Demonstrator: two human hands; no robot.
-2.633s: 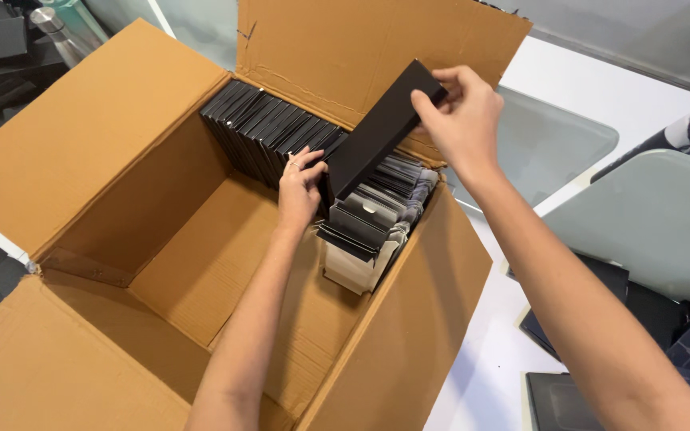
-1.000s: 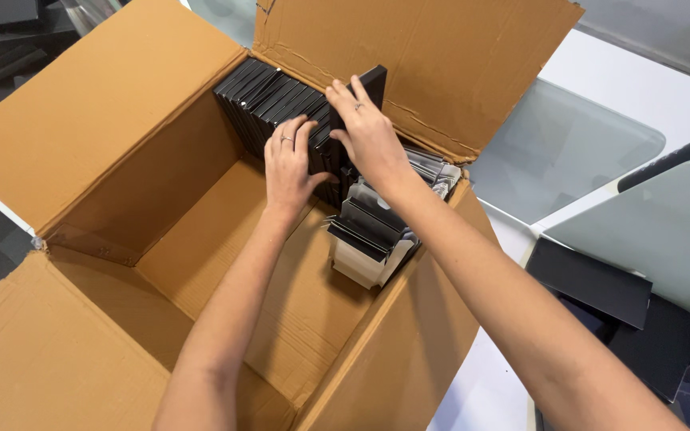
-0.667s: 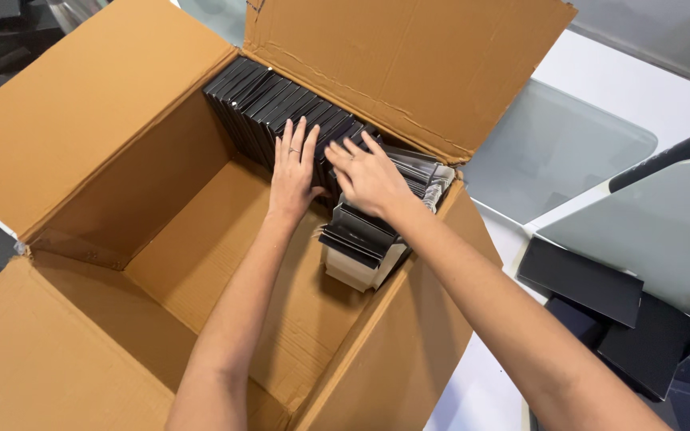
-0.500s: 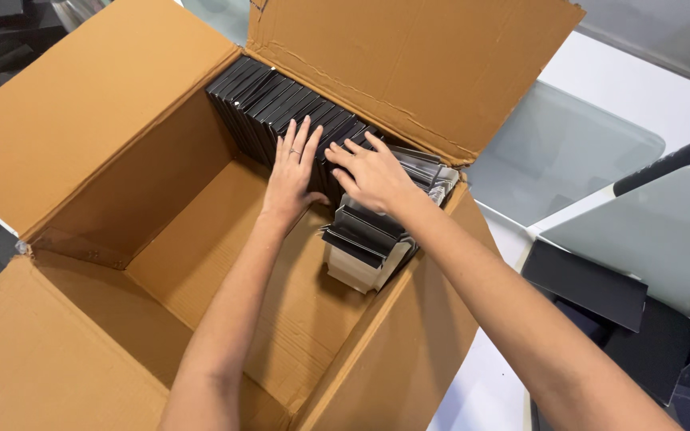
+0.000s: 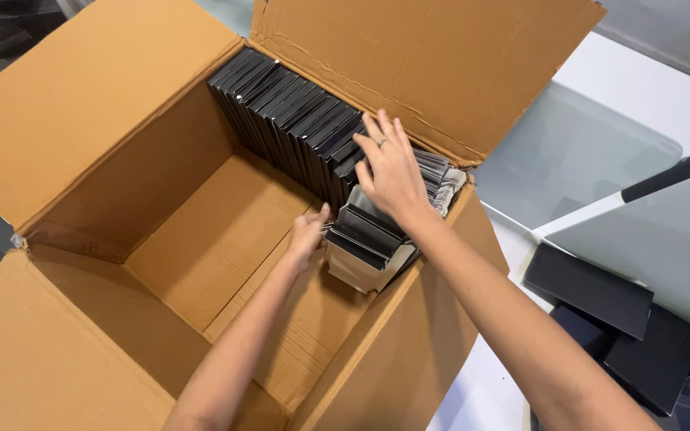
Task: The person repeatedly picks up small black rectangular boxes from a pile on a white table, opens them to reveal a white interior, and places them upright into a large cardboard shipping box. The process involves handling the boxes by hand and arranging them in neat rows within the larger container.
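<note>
Neither hand grips anything: the right hand [image 5: 393,172] lies flat with fingers spread on the tops of the black cases [image 5: 297,120], and the left hand [image 5: 309,231] is loosely curled, its fingertips against the side of the low stack of cases [image 5: 365,247] at the near end of the row. Both arms reach down into a large open cardboard box [image 5: 81,144] seen from above. Black cases stand on edge in a tight row along the box's far wall, running from its far left corner toward its right side. At the row's right end, more cases lie tilted and stacked. Most of the box floor, left of the row, is bare cardboard. Outside the box, to its right, flat black cases [image 5: 588,287] lie beside a pale grey chair seat [image 5: 656,239].
</note>
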